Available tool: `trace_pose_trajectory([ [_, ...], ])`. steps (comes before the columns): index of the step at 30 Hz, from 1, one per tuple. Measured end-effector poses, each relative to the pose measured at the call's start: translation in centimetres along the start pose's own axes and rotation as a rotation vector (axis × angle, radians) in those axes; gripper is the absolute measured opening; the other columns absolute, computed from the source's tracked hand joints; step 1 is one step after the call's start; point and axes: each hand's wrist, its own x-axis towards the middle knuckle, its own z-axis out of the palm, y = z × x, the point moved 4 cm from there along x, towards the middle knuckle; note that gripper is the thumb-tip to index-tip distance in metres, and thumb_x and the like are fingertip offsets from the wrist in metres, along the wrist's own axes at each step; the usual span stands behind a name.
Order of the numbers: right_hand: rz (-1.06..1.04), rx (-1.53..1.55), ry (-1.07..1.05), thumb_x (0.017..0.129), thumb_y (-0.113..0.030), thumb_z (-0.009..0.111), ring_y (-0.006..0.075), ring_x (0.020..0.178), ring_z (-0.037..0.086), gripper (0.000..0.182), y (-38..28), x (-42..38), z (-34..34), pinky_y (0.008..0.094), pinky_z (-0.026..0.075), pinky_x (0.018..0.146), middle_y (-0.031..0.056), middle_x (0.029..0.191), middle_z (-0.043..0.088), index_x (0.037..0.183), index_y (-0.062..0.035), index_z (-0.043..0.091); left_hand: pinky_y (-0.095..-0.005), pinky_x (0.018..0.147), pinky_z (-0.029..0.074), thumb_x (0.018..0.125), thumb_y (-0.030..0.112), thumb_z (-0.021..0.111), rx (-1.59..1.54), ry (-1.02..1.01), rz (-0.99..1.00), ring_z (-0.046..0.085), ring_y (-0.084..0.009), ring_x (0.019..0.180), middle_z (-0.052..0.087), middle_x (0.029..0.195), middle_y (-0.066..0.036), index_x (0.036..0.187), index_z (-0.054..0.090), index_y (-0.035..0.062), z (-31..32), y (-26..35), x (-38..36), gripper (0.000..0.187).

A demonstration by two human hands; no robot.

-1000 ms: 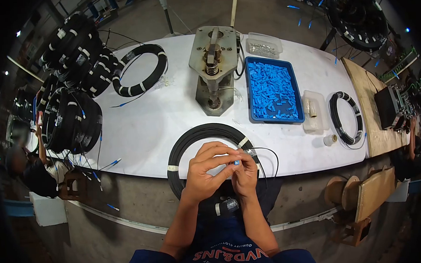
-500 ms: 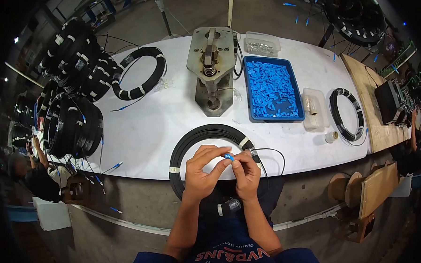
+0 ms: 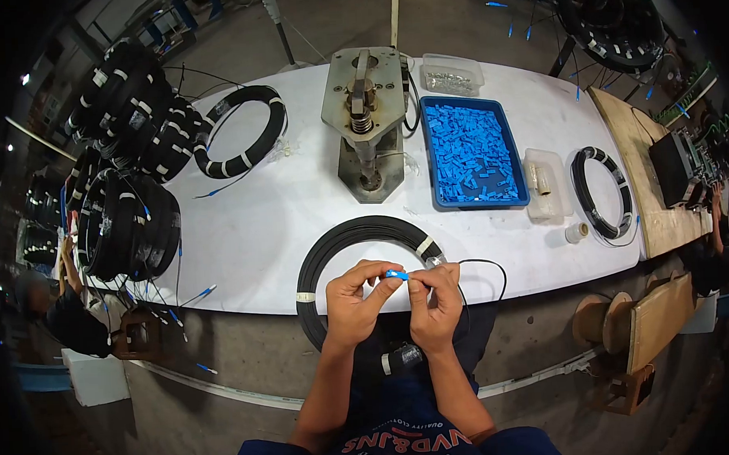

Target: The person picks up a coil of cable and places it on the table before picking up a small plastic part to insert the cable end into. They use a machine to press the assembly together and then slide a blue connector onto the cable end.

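Note:
Between the thumb and fingertips of my left hand is a small blue connector, held above the table's front edge. My right hand pinches the connector's right end, where the cable meets it. A thin black cable loops out to the right of this hand. Behind and around both hands lies a large black cable coil with white tape bands, partly hidden by the hands. Part of the coil hangs past the table edge near my lap.
A metal press stands behind the coil. Right of it are a blue tray of blue parts, clear boxes and a smaller coil. Coils are stacked at the left. A person is at far left, another at far right.
The view has shifted slightly. The blue connector now shows more fully between my fingertips and lies more level. The cable loop at the right reaches further out.

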Motion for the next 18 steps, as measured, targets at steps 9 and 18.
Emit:
trace_pose_trajectory([
  [9,-0.076,-0.159,-0.022,0.083,-0.002,0.07,0.0211,0.077,0.046,0.007,-1.2,0.8,-0.5,0.0324,0.037,0.072,0.0029,0.074,0.06,0.088,-0.0066,0.069,-0.0261,0.073,0.045,0.084,0.009,0.075,0.204,-0.13,-0.01,0.057,-0.011,0.079,0.072,0.088,-0.005,0.099,0.075,0.003,-0.4,2.5,1.3,0.016],
  [18,-0.009,-0.16,0.005,0.083,-0.003,0.069,0.0205,0.076,0.046,0.005,-1.3,0.6,-0.3,0.0321,0.037,0.071,0.0025,0.071,0.058,0.087,-0.0066,0.069,-0.0287,0.081,0.045,0.083,0.01,0.076,0.146,-0.053,0.01,0.058,-0.015,0.09,0.072,0.093,-0.005,0.097,0.076,0.0049,-0.2,0.9,1.1,0.015],
])
